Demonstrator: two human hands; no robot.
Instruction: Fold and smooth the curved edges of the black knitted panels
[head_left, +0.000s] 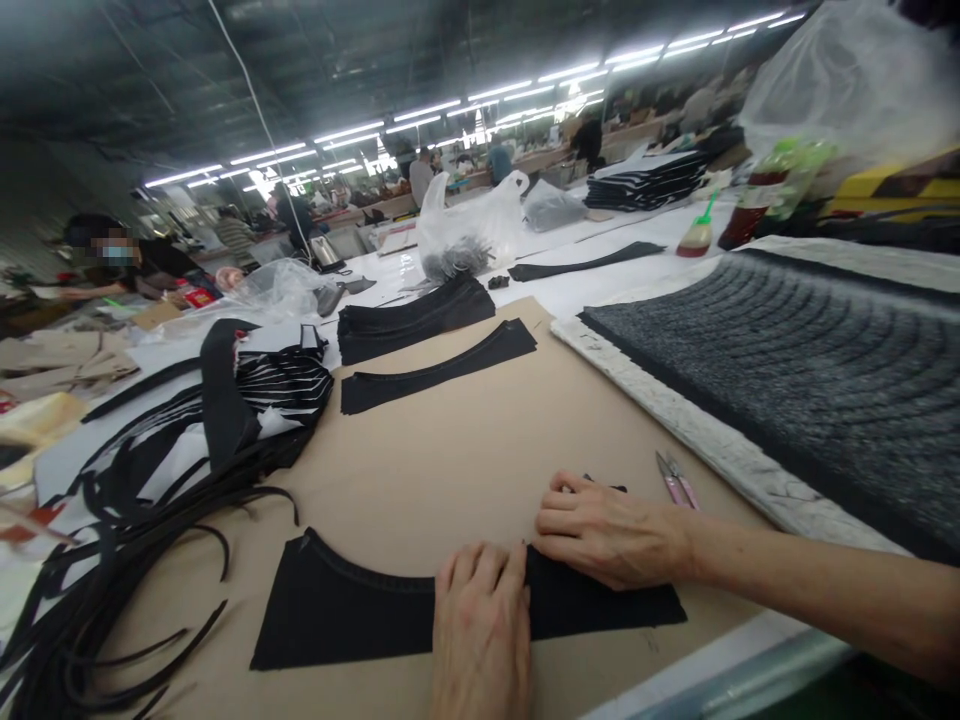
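Observation:
A black fabric panel (360,620) with a concave upper edge lies on the brown board in front of me. A narrow raised band runs along that curve. My left hand (482,620) rests on the middle of the panel, fingers stretched out and side by side. Close to its right, my right hand (600,530) has bent fingers gathered at the curved edge, covering part of it. Beyond those knuckles pokes the panel's dark upper right tip. Pink-handled thread snips (677,482) lie to the right of my right hand, apart from it.
Black strips and cut pieces (225,400) pile up at left. Farther back on the brown board (420,460) lie more curved black panels (439,367). A quilted dark sheet (787,370) covers the right side. A green-tipped bottle (697,232) stands behind. People work in the background.

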